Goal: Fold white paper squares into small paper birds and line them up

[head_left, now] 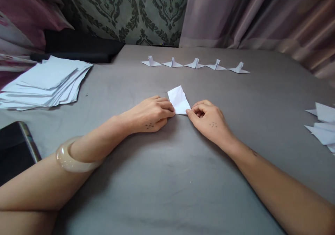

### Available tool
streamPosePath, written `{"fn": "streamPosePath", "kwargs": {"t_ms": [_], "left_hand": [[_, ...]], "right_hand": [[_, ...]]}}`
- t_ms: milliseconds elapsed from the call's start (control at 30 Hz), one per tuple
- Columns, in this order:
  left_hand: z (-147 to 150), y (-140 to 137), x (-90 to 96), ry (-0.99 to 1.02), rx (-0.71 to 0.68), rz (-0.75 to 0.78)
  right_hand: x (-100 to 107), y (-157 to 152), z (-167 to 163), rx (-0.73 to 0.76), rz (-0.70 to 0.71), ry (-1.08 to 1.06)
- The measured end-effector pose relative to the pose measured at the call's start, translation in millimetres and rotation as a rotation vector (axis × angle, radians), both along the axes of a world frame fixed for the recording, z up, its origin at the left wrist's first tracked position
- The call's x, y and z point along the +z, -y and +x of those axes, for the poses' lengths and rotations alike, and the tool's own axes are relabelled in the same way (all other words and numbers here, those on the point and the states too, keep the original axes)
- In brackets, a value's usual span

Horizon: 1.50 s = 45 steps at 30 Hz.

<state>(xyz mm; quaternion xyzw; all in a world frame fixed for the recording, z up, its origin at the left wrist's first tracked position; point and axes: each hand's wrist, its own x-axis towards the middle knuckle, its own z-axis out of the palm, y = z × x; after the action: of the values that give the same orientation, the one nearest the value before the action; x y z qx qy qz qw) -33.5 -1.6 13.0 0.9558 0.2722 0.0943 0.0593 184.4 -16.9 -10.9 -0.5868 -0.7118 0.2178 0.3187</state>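
A small folded piece of white paper (179, 100) lies between my hands near the middle of the grey cloth surface. My left hand (154, 113) has its fingers closed at the paper's lower left corner. At the lower right corner, my right hand (208, 118) pinches the edge between thumb and forefinger. Creases run across the paper, and its top comes to an uneven point. My fingertips hide both bottom corners.
Several folded paper birds (196, 63) stand in a row toward the back. A stack of white sheets (44, 81) lies at left, near a black phone (15, 151) and black cloth (78, 45). More folded white papers (324, 127) lie at the right edge.
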Motion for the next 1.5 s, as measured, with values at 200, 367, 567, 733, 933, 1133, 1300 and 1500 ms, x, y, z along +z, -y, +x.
{"fn": "streamPosePath", "kwargs": {"t_ms": [200, 367, 567, 733, 933, 1133, 1300, 1500], "left_hand": [[-6, -5, -5.8, 0.165, 0.015, -0.066], [-7, -7, -5.6, 0.168, 0.001, -0.071], [-5, -8, -7.7, 0.122, -0.029, -0.024], [-6, -10, -9.5, 0.100, -0.054, -0.011], [-3, -8, -7.4, 0.084, -0.036, 0.010], [-7, -8, -5.3, 0.112, -0.047, -0.022], [-10, -9, -7.7, 0.150, -0.026, -0.042], [-6, -6, -9.1, 0.168, -0.018, -0.007]], "right_hand": [[6, 2, -2, -0.025, -0.034, 0.048], [5, 2, 0, -0.026, -0.026, 0.059], [8, -3, 6, -0.021, -0.090, 0.061], [6, 0, 10, -0.070, -0.030, -0.082], [0, 11, 2, 0.303, 0.334, 0.089], [-2, 16, 4, 0.343, 0.352, 0.321], [3, 17, 2, 0.347, 0.371, 0.492], [5, 13, 2, 0.388, 0.352, 0.582]]}}
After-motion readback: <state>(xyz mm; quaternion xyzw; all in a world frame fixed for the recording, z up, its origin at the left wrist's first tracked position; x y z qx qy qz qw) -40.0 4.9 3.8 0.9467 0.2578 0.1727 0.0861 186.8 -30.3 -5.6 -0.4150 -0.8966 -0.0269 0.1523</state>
